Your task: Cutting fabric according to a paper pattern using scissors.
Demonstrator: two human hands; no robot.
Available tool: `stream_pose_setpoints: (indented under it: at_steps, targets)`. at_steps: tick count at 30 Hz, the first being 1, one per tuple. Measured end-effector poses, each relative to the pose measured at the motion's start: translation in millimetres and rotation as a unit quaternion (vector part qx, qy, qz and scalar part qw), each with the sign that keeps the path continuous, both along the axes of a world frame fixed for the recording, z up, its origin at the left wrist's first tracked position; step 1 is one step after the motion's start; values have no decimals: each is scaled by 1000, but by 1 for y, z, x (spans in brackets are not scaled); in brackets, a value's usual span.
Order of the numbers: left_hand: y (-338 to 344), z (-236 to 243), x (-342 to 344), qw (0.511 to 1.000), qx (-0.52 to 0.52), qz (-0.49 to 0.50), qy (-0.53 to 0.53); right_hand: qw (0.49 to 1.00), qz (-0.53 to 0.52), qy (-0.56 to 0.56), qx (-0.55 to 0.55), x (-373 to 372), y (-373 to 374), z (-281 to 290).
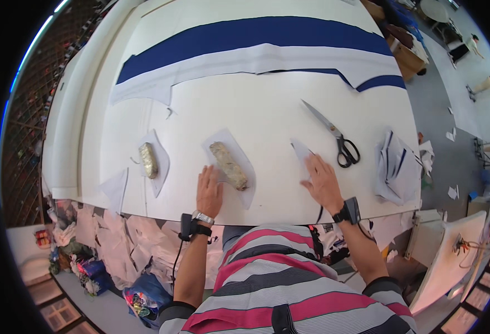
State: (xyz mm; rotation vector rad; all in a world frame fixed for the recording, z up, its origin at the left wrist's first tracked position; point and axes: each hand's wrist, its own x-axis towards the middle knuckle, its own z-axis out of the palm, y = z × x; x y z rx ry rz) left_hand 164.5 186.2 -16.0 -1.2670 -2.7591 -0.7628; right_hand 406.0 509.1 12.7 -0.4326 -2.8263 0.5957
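My left hand [209, 192] lies flat on the white table, fingers straight. It touches the edge of a pale cut piece [246, 170] beside a long tape-wrapped weight [228, 166] resting on that piece. My right hand [323, 181] has its fingers outstretched over a small white cut piece [299, 149], pressing its right edge and hiding part of it. To the right of that hand lie large black-handled scissors [338, 138], blades slightly apart and pointing away to the left. Farther left, a shorter wrapped weight [149, 160] sits on another pale piece [161, 161].
Across the far side of the table [245, 117] stretches a navy and white fabric length [256, 42]. A pile of folded white and navy pieces [392, 167] sits at the right edge. A white roll [83, 100] lines the left side. Scraps [139, 239] fill the space below the near edge.
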Motion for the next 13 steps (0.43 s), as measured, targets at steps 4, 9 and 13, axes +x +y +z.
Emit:
stream_pose_setpoints:
  at_steps: [4, 9, 13]
  targets:
    - [1, -11, -11, 998, -51, -46, 1, 993, -67, -28, 96, 39, -38, -20]
    - [-5, -12, -8, 999, -27, -41, 13, 997, -71, -20, 32, 21, -61, 34]
    - [-5, -12, -18, 994, -66, -75, 35, 989, -76, 44, -117, -53, -111, 30]
